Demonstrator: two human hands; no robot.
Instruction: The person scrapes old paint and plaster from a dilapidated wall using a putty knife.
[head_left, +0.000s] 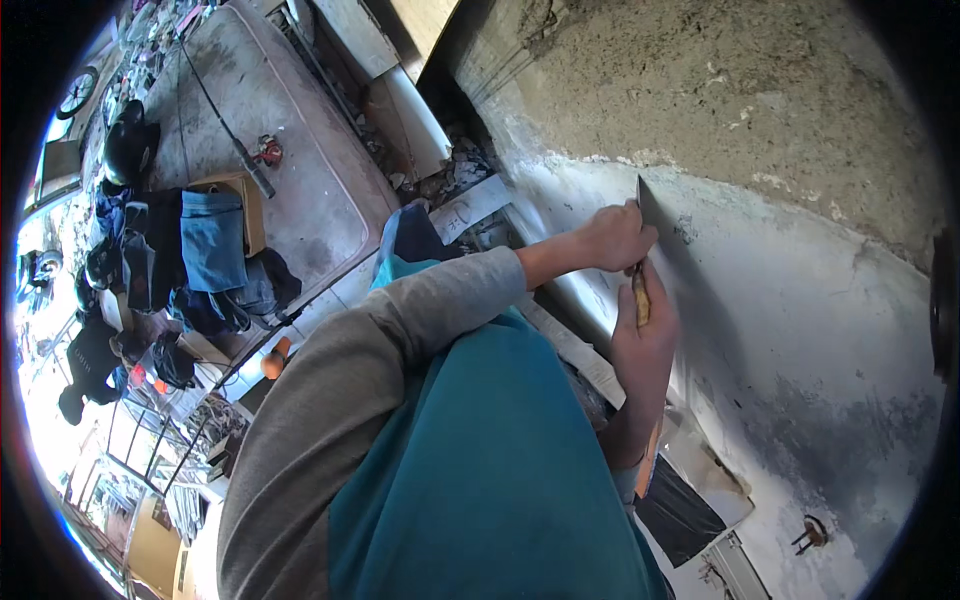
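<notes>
Both of my hands are on one bladed tool with a worn yellowish handle (641, 297), probably a knife or scraper. My left hand (621, 236) is closed around its upper part, and the narrow dark blade (640, 191) sticks out above the fist. Just below, my right hand (646, 322) grips the handle, its thumb and fingers on either side. The blade tip is close to the plastered wall (795, 300), near the border between white plaster and rough bare render (720, 97). Whether the blade touches the wall I cannot tell.
A stained mattress (300, 150) at the upper left bears a fishing rod (225, 127) with a red reel, folded jeans (214, 240), and a black helmet (129, 146). Boards and rubble (465, 169) lie along the wall's foot. A black-covered item (679, 514) stands lower right, near a wall fitting (811, 534).
</notes>
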